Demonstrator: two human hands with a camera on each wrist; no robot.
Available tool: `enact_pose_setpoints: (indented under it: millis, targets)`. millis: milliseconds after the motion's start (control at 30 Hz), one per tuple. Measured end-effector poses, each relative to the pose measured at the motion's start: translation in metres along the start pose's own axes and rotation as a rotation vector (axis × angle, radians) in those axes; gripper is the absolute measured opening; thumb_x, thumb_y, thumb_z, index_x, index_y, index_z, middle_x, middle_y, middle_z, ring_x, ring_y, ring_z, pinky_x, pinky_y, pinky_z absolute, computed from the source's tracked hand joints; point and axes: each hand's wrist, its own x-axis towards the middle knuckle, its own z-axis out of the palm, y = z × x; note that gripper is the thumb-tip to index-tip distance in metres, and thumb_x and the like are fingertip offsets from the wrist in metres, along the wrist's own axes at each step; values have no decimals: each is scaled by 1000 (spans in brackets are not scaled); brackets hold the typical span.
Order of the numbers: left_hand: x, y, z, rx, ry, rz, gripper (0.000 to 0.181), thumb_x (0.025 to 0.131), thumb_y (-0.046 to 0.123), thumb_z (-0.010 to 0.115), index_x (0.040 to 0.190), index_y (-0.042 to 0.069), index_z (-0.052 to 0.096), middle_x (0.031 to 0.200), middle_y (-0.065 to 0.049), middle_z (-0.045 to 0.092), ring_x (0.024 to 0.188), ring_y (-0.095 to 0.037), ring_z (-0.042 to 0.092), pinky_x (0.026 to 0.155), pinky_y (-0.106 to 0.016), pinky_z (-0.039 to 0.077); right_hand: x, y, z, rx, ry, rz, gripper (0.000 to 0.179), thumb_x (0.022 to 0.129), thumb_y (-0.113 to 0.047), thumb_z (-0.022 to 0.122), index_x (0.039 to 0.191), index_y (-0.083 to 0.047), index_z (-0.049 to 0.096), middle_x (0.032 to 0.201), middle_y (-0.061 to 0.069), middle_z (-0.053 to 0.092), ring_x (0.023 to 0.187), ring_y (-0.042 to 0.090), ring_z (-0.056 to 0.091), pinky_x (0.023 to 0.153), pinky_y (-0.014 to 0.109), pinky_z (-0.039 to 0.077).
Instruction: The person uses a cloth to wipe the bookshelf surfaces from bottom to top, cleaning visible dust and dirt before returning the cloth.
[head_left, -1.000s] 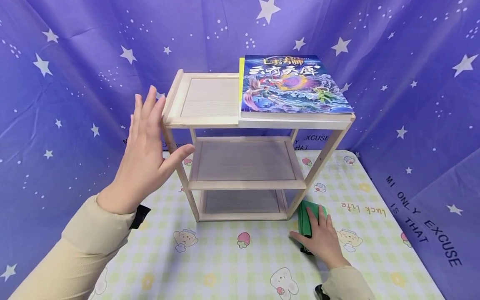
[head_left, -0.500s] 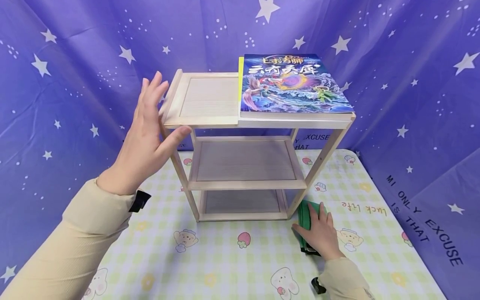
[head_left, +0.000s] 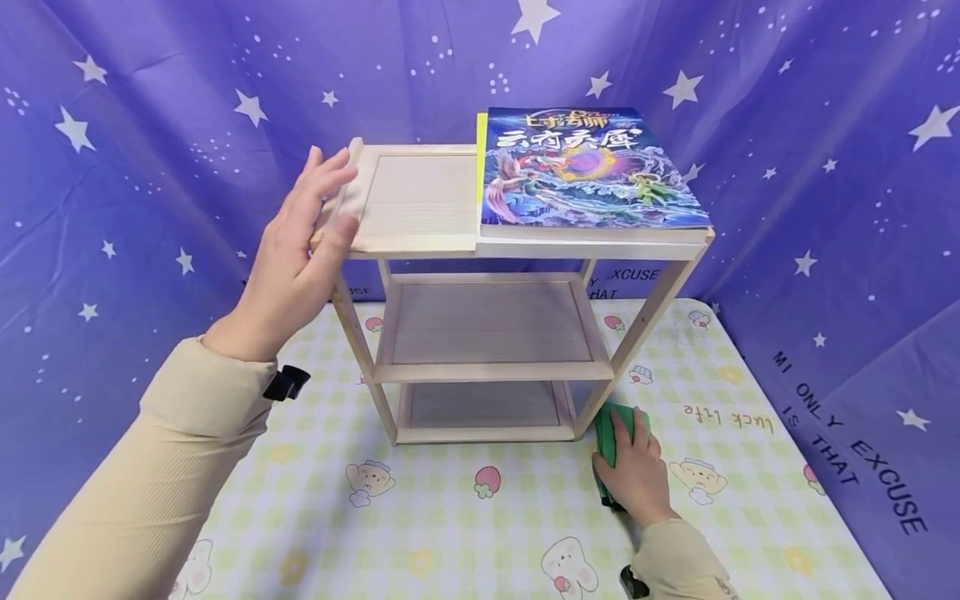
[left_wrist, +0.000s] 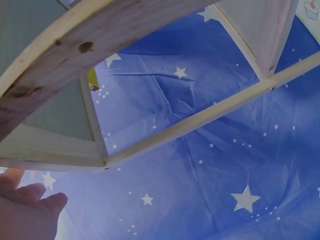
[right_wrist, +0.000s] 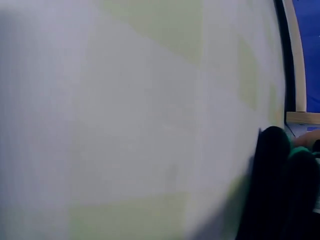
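Observation:
A three-shelf wooden rack [head_left: 491, 371] stands on a checked cartoon mat [head_left: 450, 517]. A colourful book [head_left: 588, 171] lies flat on the right half of its top shelf. My left hand [head_left: 341, 196] rests on the top shelf's left rim, with straight fingers along the edge and the thumb at the front corner. The left wrist view looks up through the rack's rails [left_wrist: 200, 120], with my left hand's fingertips [left_wrist: 30, 200] at the bottom left. My right hand [head_left: 628, 446] lies flat on a green folded thing [head_left: 604, 427] on the mat by the rack's front right leg.
A purple star-printed cloth [head_left: 825, 208] closes in the back and both sides. The rack's middle and bottom shelves hold nothing. The right wrist view is blurred mat [right_wrist: 125, 125] with a dark green mass [right_wrist: 300, 190] at its right edge.
My left hand has moved up and right from beside the rack's left post onto the top shelf's left rim. My right hand has shifted slightly on the green thing.

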Motion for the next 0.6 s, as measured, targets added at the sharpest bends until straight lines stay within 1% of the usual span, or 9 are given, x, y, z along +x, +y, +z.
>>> enact_pose_setpoints:
  millis: [67,167,233,367,467,600]
  targets:
    - [0,-2,1,-24,4,-9,42,102,25,49,138,5,54,152,-4,49,151,-10,24,122,-32,20,0,0,1,1,4,9,73,94,-30,57,154,-4,26,162,29,5,133,58,29,92,70,38]
    - [1,-5,4,-60,21,-5,38,100,18,49,133,4,58,147,-5,54,149,-12,30,121,-30,23,0,0,2,2,19,15,71,94,-28,57,154,-5,27,162,28,7,131,57,32,93,70,37]
    - [1,-8,7,-81,36,3,37,98,19,49,129,2,60,143,-7,57,148,-15,33,120,-30,25,0,0,3,-3,32,15,70,94,-28,57,154,-6,28,162,28,8,129,57,34,92,69,37]
    - [2,-12,13,-93,79,38,40,96,23,46,123,-1,63,136,-14,62,145,-21,39,120,-32,27,-1,0,4,1,48,17,70,93,-27,58,153,-6,30,162,27,10,128,56,36,91,69,37]
    - [1,-14,17,-103,117,56,42,94,25,45,120,-2,64,131,-16,63,144,-22,41,119,-33,27,-1,1,4,6,55,12,70,91,-26,59,153,-6,31,161,27,11,127,57,37,90,69,38]
    - [1,-14,24,-170,183,54,42,91,25,45,112,-5,65,122,-20,65,141,-24,44,120,-35,27,2,2,3,21,64,-2,72,89,-24,62,151,-5,33,161,27,13,125,58,37,87,69,39]
